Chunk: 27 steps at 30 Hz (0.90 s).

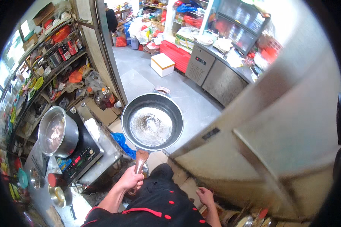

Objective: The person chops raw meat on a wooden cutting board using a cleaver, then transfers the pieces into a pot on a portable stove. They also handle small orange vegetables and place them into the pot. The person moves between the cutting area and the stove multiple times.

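Note:
My left hand [133, 179] grips the brown handle of a deep, dark-rimmed pan [152, 122], held out in front of me over the floor. The pan holds no food; its inner bottom is shiny with brownish marks. My right hand [205, 195] hangs low at my right side, fingers loosely curled, with nothing visible in it. To the left, a metal pot [58, 132] with liquid and pale pieces stands tilted in view on a black induction cooker [81, 159] with a lit red display.
Left are a small metal pan [57, 195], a red-lidded jar [56, 180] and crowded shelves [65, 63]. A large panel [258, 159] stands close on my right. Ahead, past a doorway, are a white box [162, 64], a steel counter [224, 82] and a person [111, 19] farther off.

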Motion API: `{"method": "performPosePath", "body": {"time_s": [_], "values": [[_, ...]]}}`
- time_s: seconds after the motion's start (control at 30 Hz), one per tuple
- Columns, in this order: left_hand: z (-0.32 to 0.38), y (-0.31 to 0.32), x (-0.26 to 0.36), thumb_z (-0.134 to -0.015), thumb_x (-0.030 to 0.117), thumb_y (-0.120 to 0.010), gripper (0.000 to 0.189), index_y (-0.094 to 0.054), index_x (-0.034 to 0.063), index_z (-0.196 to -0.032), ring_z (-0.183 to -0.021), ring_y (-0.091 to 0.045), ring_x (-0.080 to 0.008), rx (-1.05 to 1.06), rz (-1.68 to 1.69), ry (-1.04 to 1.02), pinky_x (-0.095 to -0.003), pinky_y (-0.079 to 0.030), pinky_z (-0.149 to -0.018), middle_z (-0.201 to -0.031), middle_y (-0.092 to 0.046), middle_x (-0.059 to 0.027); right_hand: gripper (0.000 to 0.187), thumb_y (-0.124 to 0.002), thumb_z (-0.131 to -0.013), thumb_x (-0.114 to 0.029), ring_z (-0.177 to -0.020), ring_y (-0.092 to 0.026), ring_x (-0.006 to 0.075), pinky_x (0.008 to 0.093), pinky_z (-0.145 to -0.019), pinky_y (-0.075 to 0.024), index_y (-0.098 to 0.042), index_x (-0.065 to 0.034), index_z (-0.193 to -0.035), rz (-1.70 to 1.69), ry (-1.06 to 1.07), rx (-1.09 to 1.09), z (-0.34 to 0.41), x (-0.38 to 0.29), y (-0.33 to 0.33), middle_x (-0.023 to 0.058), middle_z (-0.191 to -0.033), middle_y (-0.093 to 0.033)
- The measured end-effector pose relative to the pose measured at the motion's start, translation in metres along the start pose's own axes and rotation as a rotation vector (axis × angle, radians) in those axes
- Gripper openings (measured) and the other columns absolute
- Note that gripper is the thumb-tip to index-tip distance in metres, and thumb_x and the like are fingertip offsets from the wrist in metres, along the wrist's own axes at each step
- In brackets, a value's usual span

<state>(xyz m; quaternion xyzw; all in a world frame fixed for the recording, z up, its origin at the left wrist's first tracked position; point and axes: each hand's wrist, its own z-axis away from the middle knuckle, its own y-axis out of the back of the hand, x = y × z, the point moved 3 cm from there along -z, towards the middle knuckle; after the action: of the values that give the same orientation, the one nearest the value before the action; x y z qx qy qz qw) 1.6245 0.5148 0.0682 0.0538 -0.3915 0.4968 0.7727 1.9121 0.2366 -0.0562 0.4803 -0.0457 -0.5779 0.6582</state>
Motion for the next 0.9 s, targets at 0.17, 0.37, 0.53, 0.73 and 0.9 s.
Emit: {"method": "performPosePath", "body": {"time_s": [0.17,0.37,0.53,0.73,0.9], "values": [[-0.090,0.010,0.064,-0.078,-0.007,-0.051,0.020,-0.043,0.0054,-0.092,-0.046,-0.047,-0.0126,-0.006,-0.021,0.036,-0.0289,-0.038,-0.038,-0.064,-0.045,-0.0041,0.038,-0.064,-0.088,-0.030,-0.092,-0.064,0.0181,0.0301,-0.083,-0.0487,-0.063,-0.0021,-0.113,-0.431,0.181,-0.206,-0.077,-0.148,0.012,0.0108,-0.101,-0.069],[-0.229,0.042,0.185,-0.079,-0.007,-0.052,0.024,-0.041,0.0060,-0.096,-0.045,-0.045,-0.0130,-0.126,-0.116,0.154,-0.0297,-0.038,-0.038,-0.064,-0.041,-0.0027,0.039,-0.064,-0.089,-0.030,-0.091,-0.065,0.0174,0.0297,-0.082,-0.0499,-0.061,-0.0023,-0.116,-0.493,0.196,-0.190,-0.190,-0.314,0.016,0.0132,-0.102,-0.068],[-0.297,0.049,0.287,-0.079,-0.008,-0.050,0.024,-0.041,0.0072,-0.095,-0.044,-0.042,-0.0115,-0.238,-0.275,0.253,-0.0288,-0.036,-0.038,-0.063,-0.039,-0.0013,0.040,-0.066,-0.087,-0.028,-0.092,-0.066,0.0215,0.0312,-0.082,-0.0507,-0.060,-0.0029,-0.117,-0.516,0.142,-0.057,-0.233,-0.381,0.043,0.0138,-0.104,-0.068],[-0.386,0.008,0.362,-0.079,-0.007,-0.049,0.022,-0.042,0.0062,-0.095,-0.045,-0.044,-0.0111,-0.327,-0.522,0.308,-0.0278,-0.036,-0.037,-0.062,-0.040,-0.0011,0.042,-0.065,-0.087,-0.028,-0.094,-0.067,0.0228,0.0326,-0.082,-0.0517,-0.058,-0.0026,-0.119,-0.631,-0.096,0.177,-0.268,-0.377,0.069,0.0162,-0.108,-0.067],[-0.470,-0.071,0.394,-0.078,-0.007,-0.050,0.020,-0.042,0.0034,-0.093,-0.045,-0.047,-0.0155,-0.447,-0.786,0.374,-0.0307,-0.039,-0.038,-0.063,-0.044,-0.0052,0.042,-0.066,-0.086,-0.029,-0.093,-0.067,0.0233,0.0334,-0.082,-0.0520,-0.059,-0.0025,-0.118,-0.825,-0.203,0.405,-0.293,-0.344,0.088,0.0164,-0.107,-0.067]]}}
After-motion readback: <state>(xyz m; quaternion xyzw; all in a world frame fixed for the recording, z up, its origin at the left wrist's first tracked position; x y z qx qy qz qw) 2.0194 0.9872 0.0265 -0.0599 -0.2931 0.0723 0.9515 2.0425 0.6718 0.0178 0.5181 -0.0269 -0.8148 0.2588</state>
